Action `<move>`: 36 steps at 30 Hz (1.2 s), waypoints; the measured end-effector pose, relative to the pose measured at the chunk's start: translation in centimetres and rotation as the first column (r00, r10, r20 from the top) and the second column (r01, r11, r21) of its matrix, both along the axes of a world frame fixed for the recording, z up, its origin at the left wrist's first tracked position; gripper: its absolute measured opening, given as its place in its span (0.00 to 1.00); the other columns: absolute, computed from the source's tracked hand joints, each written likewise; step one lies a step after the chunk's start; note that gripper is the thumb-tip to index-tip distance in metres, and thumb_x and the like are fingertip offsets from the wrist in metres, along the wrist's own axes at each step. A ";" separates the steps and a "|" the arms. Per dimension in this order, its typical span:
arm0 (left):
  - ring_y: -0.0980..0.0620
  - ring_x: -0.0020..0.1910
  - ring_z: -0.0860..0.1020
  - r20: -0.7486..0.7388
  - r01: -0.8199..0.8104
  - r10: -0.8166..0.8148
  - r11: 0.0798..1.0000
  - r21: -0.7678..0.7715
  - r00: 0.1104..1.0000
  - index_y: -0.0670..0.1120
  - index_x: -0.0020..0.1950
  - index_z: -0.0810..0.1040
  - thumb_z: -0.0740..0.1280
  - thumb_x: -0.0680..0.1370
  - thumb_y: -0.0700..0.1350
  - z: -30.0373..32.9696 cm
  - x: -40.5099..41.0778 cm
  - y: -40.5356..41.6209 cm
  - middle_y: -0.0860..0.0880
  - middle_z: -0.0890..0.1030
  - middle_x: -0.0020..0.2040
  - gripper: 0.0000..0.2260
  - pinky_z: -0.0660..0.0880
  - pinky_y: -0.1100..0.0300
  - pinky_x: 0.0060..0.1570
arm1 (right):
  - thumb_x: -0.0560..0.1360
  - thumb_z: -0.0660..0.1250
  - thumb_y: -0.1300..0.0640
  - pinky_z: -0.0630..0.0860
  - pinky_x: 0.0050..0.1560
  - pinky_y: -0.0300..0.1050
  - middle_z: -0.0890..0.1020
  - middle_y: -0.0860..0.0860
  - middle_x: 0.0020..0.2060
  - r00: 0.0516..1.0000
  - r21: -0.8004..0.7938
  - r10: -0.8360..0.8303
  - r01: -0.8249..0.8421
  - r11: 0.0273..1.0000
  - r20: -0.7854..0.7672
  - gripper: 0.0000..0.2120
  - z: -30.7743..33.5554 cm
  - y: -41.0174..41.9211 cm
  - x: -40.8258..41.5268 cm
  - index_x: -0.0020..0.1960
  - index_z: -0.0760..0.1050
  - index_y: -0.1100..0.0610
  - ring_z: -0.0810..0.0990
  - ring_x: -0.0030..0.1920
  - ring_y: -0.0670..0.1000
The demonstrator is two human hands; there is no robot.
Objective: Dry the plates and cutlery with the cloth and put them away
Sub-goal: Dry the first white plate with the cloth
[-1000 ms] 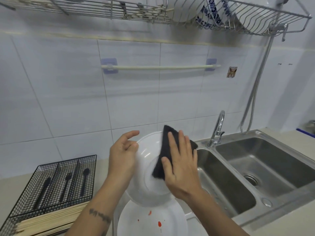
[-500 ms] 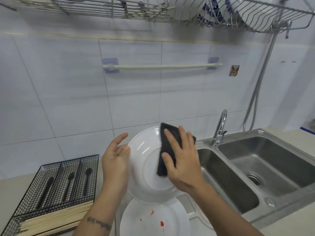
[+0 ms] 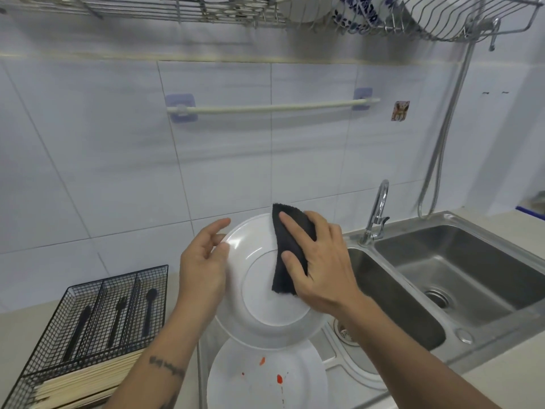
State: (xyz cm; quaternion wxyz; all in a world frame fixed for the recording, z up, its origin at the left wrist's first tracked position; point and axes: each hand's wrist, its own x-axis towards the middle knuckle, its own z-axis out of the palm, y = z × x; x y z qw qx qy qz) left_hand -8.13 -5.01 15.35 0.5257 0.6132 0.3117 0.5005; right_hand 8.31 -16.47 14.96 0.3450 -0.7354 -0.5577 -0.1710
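A white plate [image 3: 259, 293] is held tilted over the sink [image 3: 413, 290], its underside to the camera, now turned slightly more face-on than a moment earlier. The left hand [image 3: 203, 273] grips its left rim; the right hand [image 3: 318, 267] presses a folded black cloth [image 3: 287, 246] flat against it, higher toward the upper rim than before. Below lies a second white plate [image 3: 265, 382] spotted red. Left of the sink, a black wire cutlery basket [image 3: 88, 329] holds three black utensils [image 3: 118, 317] and pale chopsticks [image 3: 79, 382].
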 end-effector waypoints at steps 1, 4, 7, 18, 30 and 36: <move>0.59 0.38 0.79 0.052 -0.019 0.021 0.999 -0.036 0.998 0.62 0.53 0.83 0.62 0.80 0.32 -0.1 0.3 -0.2 0.58 0.81 0.41 0.23 0.76 0.67 0.40 | 0.77 0.56 0.42 0.65 0.67 0.51 0.63 0.49 0.73 1.000 0.010 0.010 -0.010 1.000 -0.008 0.28 0.0 0.2 0.2 0.76 0.59 0.39 0.64 0.66 0.53; 0.61 0.36 0.78 0.169 -0.070 0.093 0.988 -0.135 0.981 0.58 0.54 0.82 0.62 0.80 0.32 0.0 1.0 -0.6 0.59 0.82 0.38 0.21 0.76 0.68 0.38 | 0.79 0.56 0.47 0.56 0.74 0.47 0.61 0.50 0.76 0.985 0.102 0.002 0.016 0.995 -0.174 0.26 -1.1 0.1 0.8 0.77 0.61 0.43 0.59 0.74 0.51; 0.64 0.33 0.77 0.226 -0.115 0.158 0.974 -0.193 0.961 0.58 0.54 0.81 0.62 0.79 0.31 0.2 1.4 -0.6 0.62 0.81 0.34 0.21 0.74 0.72 0.35 | 0.79 0.53 0.46 0.49 0.76 0.40 0.55 0.45 0.78 0.936 0.164 0.000 0.061 0.985 -0.351 0.26 -3.7 -0.7 0.4 0.77 0.56 0.39 0.52 0.77 0.45; 0.63 0.35 0.78 0.165 -0.134 0.161 0.977 -0.163 0.973 0.61 0.56 0.81 0.62 0.80 0.34 -0.2 1.7 -1.2 0.60 0.83 0.38 0.21 0.75 0.70 0.40 | 0.77 0.54 0.43 0.53 0.75 0.51 0.53 0.46 0.79 0.954 0.157 -0.089 0.138 0.978 -0.286 0.30 -2.9 -1.2 -0.5 0.78 0.54 0.40 0.53 0.77 0.52; 0.64 0.45 0.80 -0.177 0.140 -0.111 0.976 0.166 0.978 0.63 0.59 0.79 0.62 0.81 0.35 2.7 0.5 0.8 0.58 0.82 0.51 0.22 0.74 0.67 0.49 | 0.70 0.59 0.35 0.74 0.44 0.46 0.66 0.44 0.50 1.000 0.028 0.011 -0.011 1.000 0.012 0.31 3.6 -0.6 2.6 0.73 0.59 0.32 0.73 0.49 0.47; 0.59 0.42 0.81 0.111 0.003 -0.018 0.992 0.129 0.994 0.61 0.54 0.84 0.63 0.80 0.32 2.7 1.4 0.1 0.55 0.84 0.46 0.23 0.76 0.69 0.44 | 0.76 0.56 0.41 0.68 0.58 0.45 0.67 0.45 0.64 0.995 0.072 0.086 -0.082 0.994 -0.060 0.28 2.7 -0.4 3.3 0.76 0.58 0.37 0.68 0.61 0.49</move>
